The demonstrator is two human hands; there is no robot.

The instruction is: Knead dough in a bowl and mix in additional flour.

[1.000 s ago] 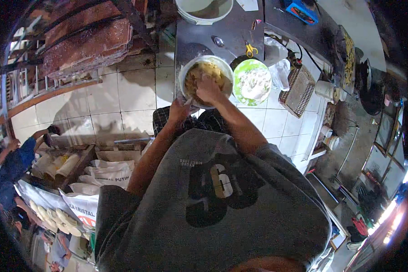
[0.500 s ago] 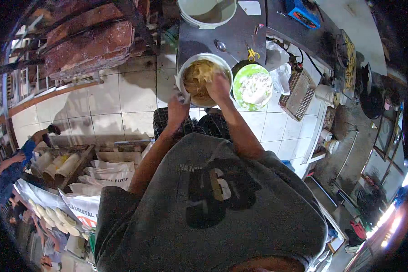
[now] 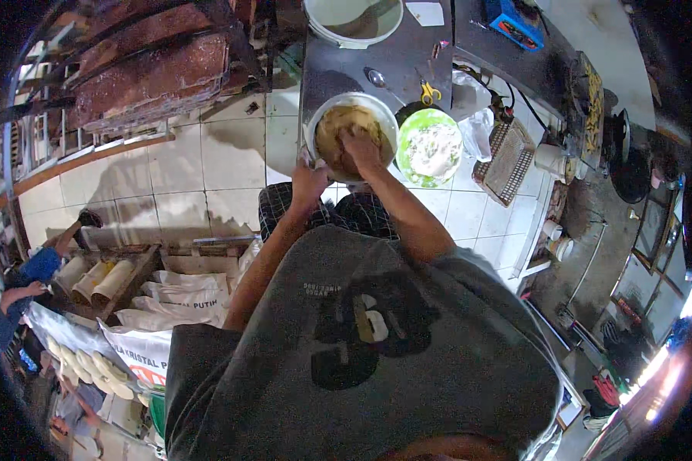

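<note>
A white round bowl (image 3: 388, 134) of tan dough (image 3: 332, 119) sits near the dark table's (image 3: 337, 71) front edge. My left hand (image 3: 310, 178) grips its lower-left rim, with something pale at the fingers that I cannot make out clearly. My right hand (image 3: 360, 152) is down in the dough, fingers curled into it and partly hidden. Just right of the bowl is a green dish (image 3: 412, 123) with white powder. Behind them lie a metal spoon (image 3: 377, 77) and yellow scissors (image 3: 430, 94).
A white bucket (image 3: 344, 40) and blue boxy object (image 3: 515, 27) are on the tables. A perforated crate (image 3: 504, 169) lies right of the dish. Red slabs on a rack (image 3: 146, 69) stand left; white sacks (image 3: 181, 292) are lower left, near co-workers (image 3: 31, 273).
My right hand moved toward the bowl's right side, then back toward the middle and deeper into the dough. My left hand dipped slightly, then rose again at the rim. Co-workers at left shifted.
</note>
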